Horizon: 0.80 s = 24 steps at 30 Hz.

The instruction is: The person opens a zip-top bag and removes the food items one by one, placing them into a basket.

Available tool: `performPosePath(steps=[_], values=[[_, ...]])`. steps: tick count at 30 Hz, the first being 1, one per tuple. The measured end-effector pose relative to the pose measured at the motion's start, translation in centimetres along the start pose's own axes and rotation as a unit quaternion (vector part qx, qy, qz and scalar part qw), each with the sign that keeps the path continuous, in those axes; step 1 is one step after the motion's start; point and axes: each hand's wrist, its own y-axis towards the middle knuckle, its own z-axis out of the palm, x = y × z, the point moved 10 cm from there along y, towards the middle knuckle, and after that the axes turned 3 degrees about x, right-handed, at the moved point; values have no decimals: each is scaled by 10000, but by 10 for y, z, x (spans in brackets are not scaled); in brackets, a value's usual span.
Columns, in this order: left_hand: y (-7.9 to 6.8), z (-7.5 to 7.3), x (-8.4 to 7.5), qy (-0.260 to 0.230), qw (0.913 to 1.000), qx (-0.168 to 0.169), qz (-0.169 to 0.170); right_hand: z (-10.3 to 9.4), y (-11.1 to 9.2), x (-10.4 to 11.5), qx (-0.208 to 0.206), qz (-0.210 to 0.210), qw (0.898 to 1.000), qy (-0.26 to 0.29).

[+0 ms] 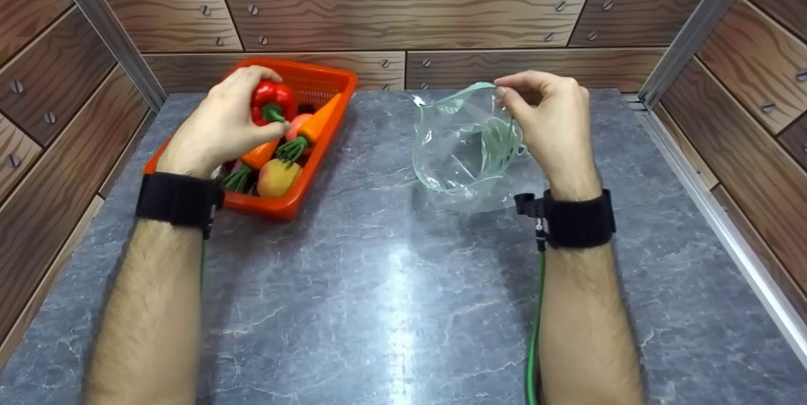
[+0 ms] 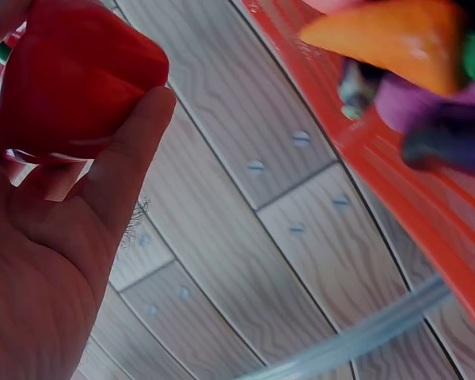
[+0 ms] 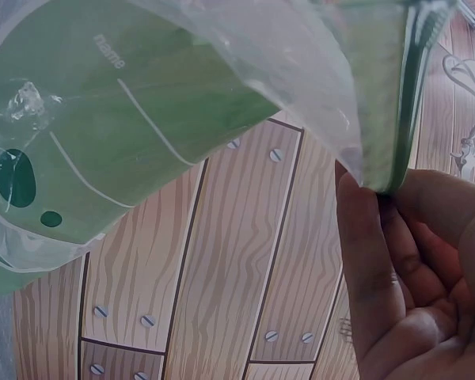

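A red bell pepper (image 1: 275, 99) with a green stem is gripped between the thumb and fingers of my left hand (image 1: 220, 115). The hand is above an orange plastic basket (image 1: 293, 206), and the left wrist view shows the pepper (image 2: 79, 87) lifted beside the basket's wall. My right hand (image 1: 555, 118) pinches the rim of a clear zip bag (image 1: 457, 165) between thumb and fingertips. The bag's mouth gapes open toward me. In the right wrist view the bag (image 3: 134, 111) shows a green printed panel with the word "name".
Inside the basket lie an orange carrot (image 1: 323, 120), a yellow-red fruit (image 1: 278, 178), and other vegetables partly hidden by my left hand. Wood-patterned panels (image 1: 403, 20) close off the back and sides of the grey marbled table (image 1: 353, 304). Green cables (image 1: 534, 335) run along the forearms.
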Motion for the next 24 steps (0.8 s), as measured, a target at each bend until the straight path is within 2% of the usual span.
performPosePath(steps=[7,15,20,24], values=[[-9,2,38,180,9981,323,-488,0,0,-2,12,34,10000,20],[-17,7,77,509,9910,756,-984,0,0,-1,33,115,9999,55],[-18,15,91,635,9867,989,-1124,0,0,-2,79,134,9999,15],[-17,21,92,717,9872,1045,-969,0,0,-2,40,73,10000,20]])
